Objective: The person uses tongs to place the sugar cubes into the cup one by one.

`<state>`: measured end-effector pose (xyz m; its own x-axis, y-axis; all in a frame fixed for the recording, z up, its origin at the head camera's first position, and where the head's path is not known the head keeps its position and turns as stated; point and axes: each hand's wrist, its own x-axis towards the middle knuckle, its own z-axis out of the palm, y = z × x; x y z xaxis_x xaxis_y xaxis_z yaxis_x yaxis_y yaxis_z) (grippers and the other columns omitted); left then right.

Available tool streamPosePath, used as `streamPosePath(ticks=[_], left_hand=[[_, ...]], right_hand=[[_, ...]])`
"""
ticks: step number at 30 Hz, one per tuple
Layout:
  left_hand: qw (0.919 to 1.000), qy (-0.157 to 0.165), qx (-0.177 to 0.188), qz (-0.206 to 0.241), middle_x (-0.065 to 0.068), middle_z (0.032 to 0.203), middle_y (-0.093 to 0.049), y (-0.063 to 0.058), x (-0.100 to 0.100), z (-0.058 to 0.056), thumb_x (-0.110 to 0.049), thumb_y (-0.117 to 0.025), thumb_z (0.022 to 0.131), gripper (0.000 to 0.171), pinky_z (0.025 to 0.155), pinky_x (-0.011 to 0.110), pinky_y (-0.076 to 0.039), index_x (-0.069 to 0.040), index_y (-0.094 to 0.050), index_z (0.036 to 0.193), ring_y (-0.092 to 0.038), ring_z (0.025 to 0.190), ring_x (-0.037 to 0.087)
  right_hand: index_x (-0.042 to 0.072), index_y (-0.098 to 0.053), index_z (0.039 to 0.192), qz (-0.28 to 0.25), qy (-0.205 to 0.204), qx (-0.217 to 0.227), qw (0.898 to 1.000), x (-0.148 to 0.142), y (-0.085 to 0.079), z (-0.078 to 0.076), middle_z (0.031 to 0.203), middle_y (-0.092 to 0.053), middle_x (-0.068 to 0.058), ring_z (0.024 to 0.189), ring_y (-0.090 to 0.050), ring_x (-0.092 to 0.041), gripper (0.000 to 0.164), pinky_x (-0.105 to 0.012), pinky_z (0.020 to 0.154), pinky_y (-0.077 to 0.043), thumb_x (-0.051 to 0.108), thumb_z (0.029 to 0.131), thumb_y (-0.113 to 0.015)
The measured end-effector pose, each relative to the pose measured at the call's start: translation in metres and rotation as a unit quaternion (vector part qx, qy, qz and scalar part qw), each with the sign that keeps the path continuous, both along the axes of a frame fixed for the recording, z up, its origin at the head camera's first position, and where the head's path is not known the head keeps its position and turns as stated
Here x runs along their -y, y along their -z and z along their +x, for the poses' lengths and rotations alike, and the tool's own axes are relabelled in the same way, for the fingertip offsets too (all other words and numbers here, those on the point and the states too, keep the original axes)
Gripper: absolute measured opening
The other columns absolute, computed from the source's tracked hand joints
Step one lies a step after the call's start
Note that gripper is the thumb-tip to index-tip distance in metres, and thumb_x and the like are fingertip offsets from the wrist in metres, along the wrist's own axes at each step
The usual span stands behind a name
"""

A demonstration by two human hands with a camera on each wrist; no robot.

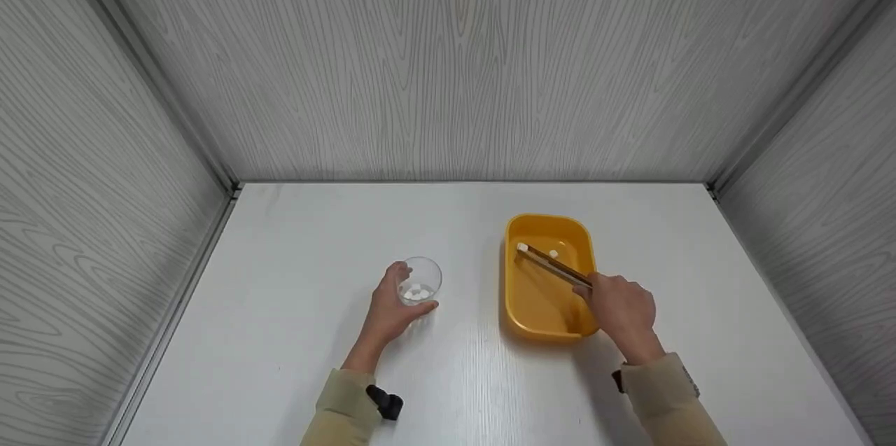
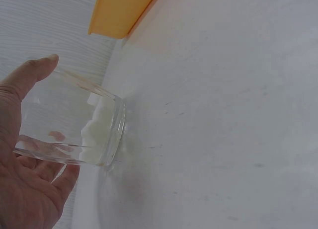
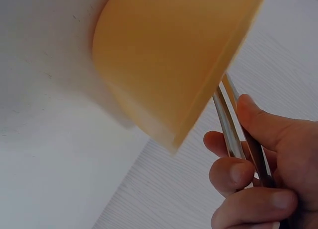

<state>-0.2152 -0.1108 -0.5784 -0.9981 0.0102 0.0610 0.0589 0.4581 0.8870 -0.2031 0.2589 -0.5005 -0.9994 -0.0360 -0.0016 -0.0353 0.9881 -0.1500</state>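
1. Yellow tub (image 1: 535,309), right; loose white cube (image 1: 553,254) inside, far half.
2. Clear glass (image 1: 423,271), upright, left of tub; white pieces (image 1: 417,293) at bottom.
3. Left hand (image 1: 387,307): thumb and fingers curved round glass.
4. Right hand (image 1: 623,309): fingers closed round tweezers (image 1: 570,274); another cube (image 1: 522,248) at tips.

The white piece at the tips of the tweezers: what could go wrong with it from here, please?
It might slip, since the white piece sits right at the ends of the tweezers. If carried across to the glass, it could fall on the bare table between glass and yellow tray.
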Motion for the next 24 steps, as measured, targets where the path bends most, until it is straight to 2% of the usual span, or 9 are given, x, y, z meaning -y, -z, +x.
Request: streamPosePath(ticks=[5, 13, 19, 24], left_hand=[[1.0, -0.003, 0.002, -0.002, 0.018, 0.143, -0.049, 0.001, -0.001, -0.001, -0.029, -0.089, 0.071, 0.099, 0.11, 0.049, -0.033, 0.0, -0.032, 0.147, -0.043, 0.134, 0.035], [1.0, -0.003, 0.004, -0.003, 0.017, 0.143, -0.049, 0.002, -0.001, -0.001, -0.027, -0.089, 0.072, 0.097, 0.11, 0.049, -0.034, -0.001, -0.033, 0.147, -0.043, 0.134, 0.034], [1.0, -0.005, 0.004, -0.007, 0.017, 0.143, -0.05, 0.003, -0.001, -0.001, -0.028, -0.089, 0.071, 0.097, 0.111, 0.049, -0.032, -0.002, -0.034, 0.146, -0.043, 0.134, 0.035], [1.0, -0.004, 0.003, -0.007, 0.017, 0.143, -0.049, 0.002, -0.001, -0.001, -0.029, -0.089, 0.071, 0.096, 0.111, 0.049, -0.032, -0.002, -0.034, 0.146, -0.043, 0.134, 0.035]], right_hand=[[0.003, -0.067, 0.096, -0.008, 0.001, -0.01, 1.0, 0.0, -0.003, 0.005, 0.057, -0.044, -0.004, 0.046, -0.041, -0.02, 0.041, -0.031, 0.043, -0.032, 0.044, 0.092, -0.065], [0.003, -0.066, 0.086, -0.007, -0.026, -0.079, 0.997, 0.002, -0.009, 0.015, 0.052, -0.042, -0.002, 0.042, -0.037, -0.018, 0.036, -0.03, 0.039, -0.03, 0.039, 0.092, -0.068], [0.003, -0.068, 0.091, -0.016, -0.026, -0.081, 0.996, 0.007, -0.015, 0.019, 0.054, -0.044, -0.001, 0.043, -0.038, -0.018, 0.036, -0.029, 0.04, -0.032, 0.039, 0.091, -0.069], [0.004, -0.069, 0.092, -0.02, -0.039, -0.102, 0.994, 0.011, -0.02, 0.021, 0.053, -0.044, 0.0, 0.042, -0.039, -0.018, 0.035, -0.03, 0.038, -0.033, 0.039, 0.091, -0.069]])
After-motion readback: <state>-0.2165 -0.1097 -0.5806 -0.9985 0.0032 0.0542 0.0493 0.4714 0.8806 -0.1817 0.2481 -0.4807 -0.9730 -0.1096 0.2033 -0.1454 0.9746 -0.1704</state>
